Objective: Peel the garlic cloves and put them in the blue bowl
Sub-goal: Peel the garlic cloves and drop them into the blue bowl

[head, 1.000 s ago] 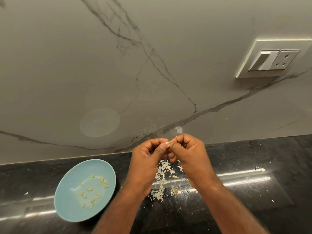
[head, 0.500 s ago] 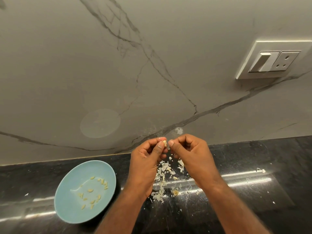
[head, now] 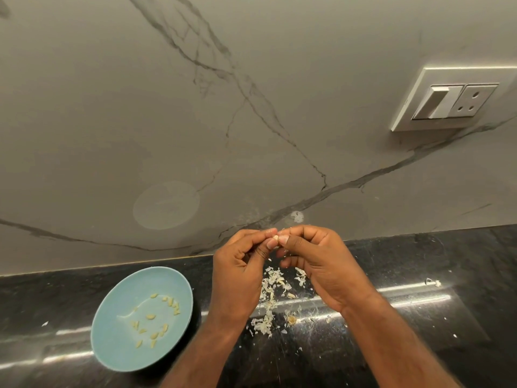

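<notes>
- The left hand [head: 240, 271] and the right hand [head: 316, 264] are raised together above the black counter [head: 419, 317], fingertips touching.
- Both pinch one small garlic clove [head: 275, 237] between thumbs and forefingers; only a pale bit of it shows.
- The blue bowl [head: 112, 348] stands on the counter to the left of the hands, with many peeled cloves [head: 151, 317] inside.
- A heap of dry skins [head: 272, 292] lies on the counter under the hands.
- I judge the clove to be very light, firm, and a little slippery once bare; the skin is thin and brittle.
- It seems best to hold the clove by its sides and pull the skin from one end with a nail.
</notes>
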### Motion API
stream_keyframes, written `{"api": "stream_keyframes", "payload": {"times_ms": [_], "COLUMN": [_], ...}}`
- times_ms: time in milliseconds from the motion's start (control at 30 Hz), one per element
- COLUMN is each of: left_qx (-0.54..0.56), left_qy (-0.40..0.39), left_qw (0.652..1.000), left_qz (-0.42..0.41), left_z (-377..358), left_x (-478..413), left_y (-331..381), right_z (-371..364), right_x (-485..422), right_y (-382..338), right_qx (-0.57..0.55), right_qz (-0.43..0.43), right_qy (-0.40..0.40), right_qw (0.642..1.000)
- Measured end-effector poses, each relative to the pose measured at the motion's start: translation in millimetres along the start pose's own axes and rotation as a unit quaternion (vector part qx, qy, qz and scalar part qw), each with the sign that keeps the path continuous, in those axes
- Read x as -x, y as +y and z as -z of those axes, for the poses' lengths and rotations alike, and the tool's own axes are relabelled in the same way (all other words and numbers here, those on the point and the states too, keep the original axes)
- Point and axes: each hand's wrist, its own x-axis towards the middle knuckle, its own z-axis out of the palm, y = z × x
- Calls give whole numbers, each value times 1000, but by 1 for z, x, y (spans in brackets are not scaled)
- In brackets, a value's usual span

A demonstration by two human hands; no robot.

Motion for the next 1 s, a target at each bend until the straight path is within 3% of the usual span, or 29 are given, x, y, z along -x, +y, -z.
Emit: {"api": "stream_keyframes", "payload": {"times_ms": [500, 800, 1000], "left_qx": [-85, -99, -108], "left_qy": [7, 10, -6], "left_qw": [993, 994, 994], "left_qz": [-83, -43, -23], "left_z": [0, -2, -2], "left_x": [1, 3, 4], "left_y": [-4, 0, -3], "right_z": [-18, -21, -17], "right_x": [3, 4, 4], "right_y": [-3, 0, 3], "right_qx": [-1, 7, 75], "right_qz": [30, 33, 49], "right_qy": [85, 106, 99], "right_qw": [996, 994, 991]}}
